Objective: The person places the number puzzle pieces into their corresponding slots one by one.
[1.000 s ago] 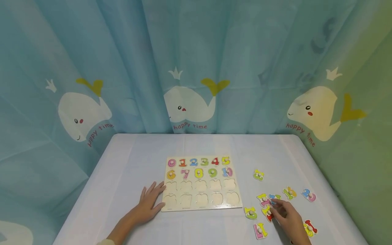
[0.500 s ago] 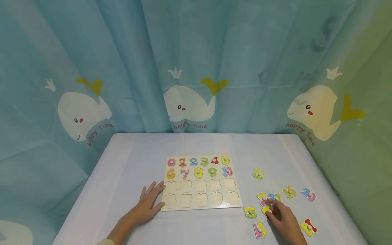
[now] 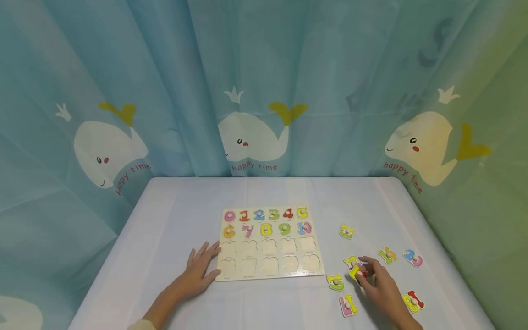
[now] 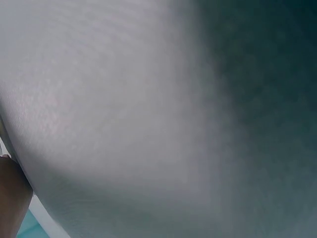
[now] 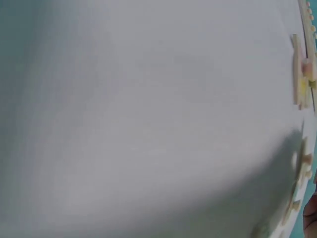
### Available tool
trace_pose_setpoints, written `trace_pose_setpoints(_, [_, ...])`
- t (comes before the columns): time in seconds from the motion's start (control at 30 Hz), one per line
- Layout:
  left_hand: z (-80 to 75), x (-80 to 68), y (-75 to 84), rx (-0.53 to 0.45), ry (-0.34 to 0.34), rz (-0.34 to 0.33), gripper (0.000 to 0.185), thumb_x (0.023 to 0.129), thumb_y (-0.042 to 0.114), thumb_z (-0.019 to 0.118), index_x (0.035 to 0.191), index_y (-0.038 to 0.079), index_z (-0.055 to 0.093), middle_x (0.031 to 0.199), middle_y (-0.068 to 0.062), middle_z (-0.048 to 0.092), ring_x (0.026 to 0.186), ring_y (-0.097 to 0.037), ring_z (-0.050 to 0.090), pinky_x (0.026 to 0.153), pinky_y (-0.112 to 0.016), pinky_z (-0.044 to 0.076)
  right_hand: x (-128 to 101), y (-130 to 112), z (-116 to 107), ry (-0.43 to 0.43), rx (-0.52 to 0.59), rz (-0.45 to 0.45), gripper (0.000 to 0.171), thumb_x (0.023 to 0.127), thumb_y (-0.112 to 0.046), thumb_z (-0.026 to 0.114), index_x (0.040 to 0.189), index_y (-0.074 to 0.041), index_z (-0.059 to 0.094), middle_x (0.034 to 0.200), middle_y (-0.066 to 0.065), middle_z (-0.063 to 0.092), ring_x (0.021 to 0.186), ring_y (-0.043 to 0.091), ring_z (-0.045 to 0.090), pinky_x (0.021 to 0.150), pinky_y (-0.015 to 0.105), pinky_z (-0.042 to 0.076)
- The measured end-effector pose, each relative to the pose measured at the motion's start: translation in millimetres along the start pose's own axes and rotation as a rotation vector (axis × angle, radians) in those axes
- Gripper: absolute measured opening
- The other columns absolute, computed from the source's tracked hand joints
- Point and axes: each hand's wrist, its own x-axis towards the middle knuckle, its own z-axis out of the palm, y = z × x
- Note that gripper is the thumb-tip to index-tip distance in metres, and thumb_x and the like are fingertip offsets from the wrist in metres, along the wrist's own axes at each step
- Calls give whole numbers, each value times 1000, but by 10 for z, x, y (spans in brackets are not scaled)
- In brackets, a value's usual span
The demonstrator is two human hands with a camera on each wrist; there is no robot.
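In the head view my right hand [image 3: 381,284] pinches a yellow and red number puzzle piece [image 3: 354,273] with thumb and fingertips. The held piece overlaps a yellow and pink number piece [image 3: 351,261] just beyond it, and the fingers mostly hide a blue one there. My left hand [image 3: 197,270] lies with its fingers spread, tips at the left edge of the wooden number board [image 3: 270,276]. Knobbed numbers 0 to 10 fill the board's upper two rows; its lower two rows show bare recesses. Fingertips [image 5: 310,218] just enter the right wrist view.
Around the right hand lie loose knobbed pieces: a yellow and green one [image 3: 336,282], a pink and yellow one [image 3: 348,305], a green and orange one [image 3: 387,255], a blue and pink one [image 3: 413,258] and others. A whale-print curtain [image 3: 330,137] hangs behind the table.
My right hand has come down onto the yellow and red piece, pinched it and shifted it slightly away from me. The left hand keeps its place at the board's edge.
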Motion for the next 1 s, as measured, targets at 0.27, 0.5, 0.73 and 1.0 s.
trace_pose_setpoints(0.27, [40,-33,-45,-2,13,10,55,90,26,61,137,3,44,146,-12,37,136,-42,20,103,-64,-2,191,-152,52,79,38,-192,40,79,-6,75,115,-2,57,82,-7,54,73,11,46,59,24,39])
trace_pose_setpoints(0.5, [24,-22,-28,-4,22,18,53,90,26,61,135,3,45,146,-13,37,135,-43,21,102,-66,0,332,-298,120,102,72,-327,39,78,-2,74,114,-3,59,83,-9,55,76,10,48,60,25,39])
trace_pose_setpoints(0.73, [6,-7,2,-8,-4,5,53,91,27,59,135,3,45,146,-13,36,136,-43,19,102,-66,-1,411,-421,203,51,72,-368,41,78,-2,75,116,-4,59,86,-9,56,82,9,50,67,30,43])
trace_pose_setpoints(1.0, [-3,0,-3,-15,13,24,53,90,26,60,135,2,45,145,-13,38,135,-44,20,102,-67,0,525,-516,305,35,58,-428,44,76,0,76,116,-5,59,87,-8,56,80,7,51,72,35,46])
